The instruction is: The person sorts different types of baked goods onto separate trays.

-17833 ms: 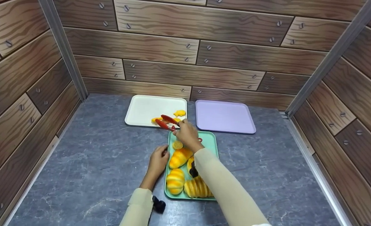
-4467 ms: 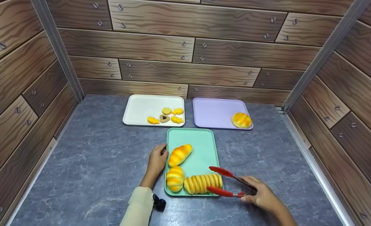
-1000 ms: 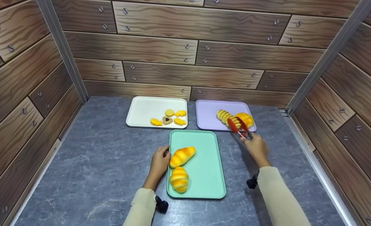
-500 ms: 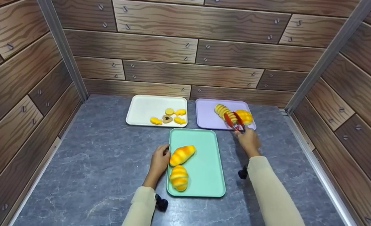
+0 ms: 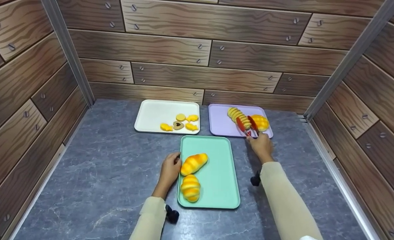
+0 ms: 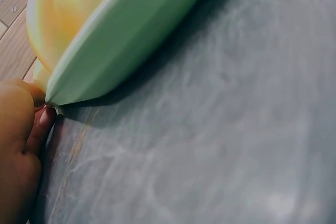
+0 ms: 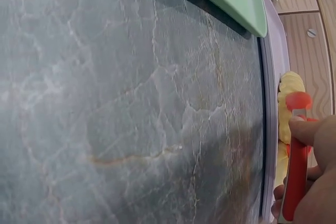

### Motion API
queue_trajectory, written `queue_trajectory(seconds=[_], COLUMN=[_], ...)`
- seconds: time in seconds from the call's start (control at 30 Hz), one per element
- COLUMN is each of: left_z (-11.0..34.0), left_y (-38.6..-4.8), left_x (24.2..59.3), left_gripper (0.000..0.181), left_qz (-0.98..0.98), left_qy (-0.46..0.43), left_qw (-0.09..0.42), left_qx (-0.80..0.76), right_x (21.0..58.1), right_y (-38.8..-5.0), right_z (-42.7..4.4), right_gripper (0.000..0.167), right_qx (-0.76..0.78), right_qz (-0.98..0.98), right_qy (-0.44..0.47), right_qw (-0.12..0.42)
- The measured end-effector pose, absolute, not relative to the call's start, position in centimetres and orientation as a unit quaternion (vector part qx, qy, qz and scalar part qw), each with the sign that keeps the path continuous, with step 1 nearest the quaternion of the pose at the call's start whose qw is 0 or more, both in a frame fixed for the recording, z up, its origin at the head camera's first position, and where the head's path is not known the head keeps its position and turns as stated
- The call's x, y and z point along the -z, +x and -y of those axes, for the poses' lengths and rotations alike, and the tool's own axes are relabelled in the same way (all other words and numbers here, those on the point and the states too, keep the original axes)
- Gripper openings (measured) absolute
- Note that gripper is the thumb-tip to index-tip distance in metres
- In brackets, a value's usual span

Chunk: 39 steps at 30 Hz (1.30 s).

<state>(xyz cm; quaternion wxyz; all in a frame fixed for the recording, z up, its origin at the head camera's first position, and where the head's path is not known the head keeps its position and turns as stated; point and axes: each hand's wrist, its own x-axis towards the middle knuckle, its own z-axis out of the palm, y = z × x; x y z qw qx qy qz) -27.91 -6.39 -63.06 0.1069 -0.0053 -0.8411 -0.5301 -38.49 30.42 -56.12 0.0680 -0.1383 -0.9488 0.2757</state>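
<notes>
Wd-look walls (image 5: 170,50); tbl (image 5: 110,173) prob. marbled

No text, label, brand, number or sign can be read in the head view or in either wrist view.

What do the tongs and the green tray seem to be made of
Tongs: probably metal, since a silvery strip shows, with smooth red plastic or silicone parts. Green tray: likely molded plastic, satin finish, judging by its even color and rounded corners.
</notes>
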Motion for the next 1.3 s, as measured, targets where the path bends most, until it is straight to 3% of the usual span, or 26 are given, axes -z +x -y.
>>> queue_trajectory(seconds=[0.6,0.9,1.3], left_z=[6.3,6.5,6.4], left_y=[-28.0,-27.7,-28.0], left_x=[63.2,63.1,63.1], left_gripper=[0.035,0.035,0.034], left_qz=[0.839,0.838,0.838], left_qy=[-0.012,-0.006,-0.005], left_qw=[0.100,0.100,0.111], left_qx=[0.534,0.537,0.534], right_x=[54.5,54.9,55.7], right_y=[-33.0,-29.3,-27.1], right_z=[-33.7,-32.4,-29.2], right_gripper=[0.085,0.082,0.085], right_qx=[-0.315,-0.368,-0.303], right_qz=[0.946,0.928,0.942], right_qy=[-0.048,0.057,0.138], right_qw=[0.057,0.024,-0.046])
